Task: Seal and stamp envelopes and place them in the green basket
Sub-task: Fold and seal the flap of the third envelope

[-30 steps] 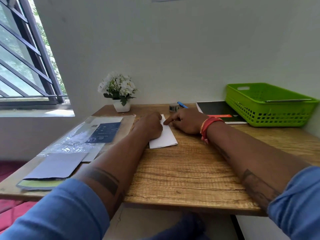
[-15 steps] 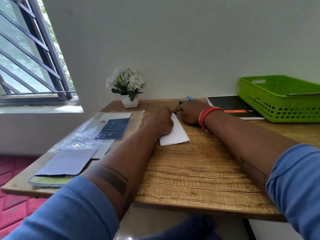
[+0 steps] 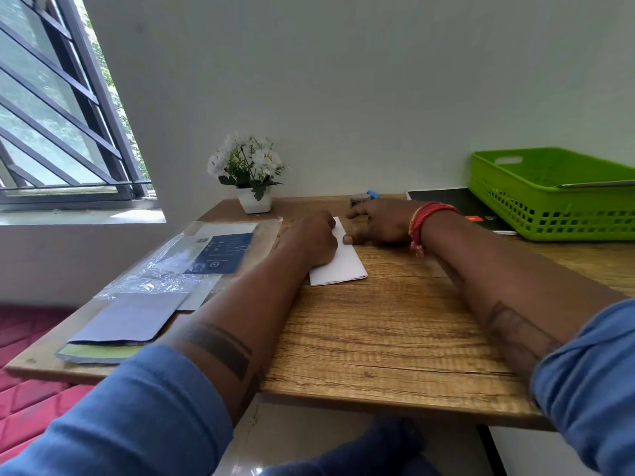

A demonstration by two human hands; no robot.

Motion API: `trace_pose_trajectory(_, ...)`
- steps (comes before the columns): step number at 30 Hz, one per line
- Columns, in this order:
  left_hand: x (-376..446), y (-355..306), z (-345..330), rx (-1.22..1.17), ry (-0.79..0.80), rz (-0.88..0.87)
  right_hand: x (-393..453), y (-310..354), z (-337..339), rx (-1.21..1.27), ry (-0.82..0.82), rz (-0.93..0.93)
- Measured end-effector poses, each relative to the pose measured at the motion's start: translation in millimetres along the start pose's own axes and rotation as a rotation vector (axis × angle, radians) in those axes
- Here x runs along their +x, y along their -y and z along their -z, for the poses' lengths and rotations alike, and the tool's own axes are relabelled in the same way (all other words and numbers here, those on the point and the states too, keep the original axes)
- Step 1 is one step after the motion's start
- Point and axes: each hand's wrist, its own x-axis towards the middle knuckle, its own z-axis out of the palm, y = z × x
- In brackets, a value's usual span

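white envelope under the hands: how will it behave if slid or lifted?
The envelope lies flat and thin, so it is probably light and would flex if lifted by one end. On the wooden table it likely slides easily; the left hand resting on it seems to pin it.

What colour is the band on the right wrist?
Red-orange thread band, clearest in the head view.

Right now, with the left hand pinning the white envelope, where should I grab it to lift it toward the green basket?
Probably by the near short edge of the white envelope: it lies flat, and that end is bare, while the left hand covers its left side and the right hand rests at its far right edge. Come from the near side, sliding fingers under.
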Motion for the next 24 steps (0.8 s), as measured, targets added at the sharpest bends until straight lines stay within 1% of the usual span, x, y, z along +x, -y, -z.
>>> trace_pose_trajectory(8,2.9,0.6,-1.5,0.025,-0.005,0.002,-21.3,-5.4,4.9,0.009,0.153,0.013)
trace_pose_trajectory(19,0.7,2.9,-0.6,0.013,-0.005,-0.002,-43.1,0.1,13.0,0.039,0.271,0.073)
trace_pose_trajectory(21,-1.4,2.6,0.3,-0.046,-0.064,-0.01,-45.7,-1.2,8.5,0.07,0.232,0.08)
trace_pose_trajectory(24,-9.0,1.1,7.1,-0.199,-0.235,-0.036,-50.6,-3.9,0.7,0.205,0.019,0.081)
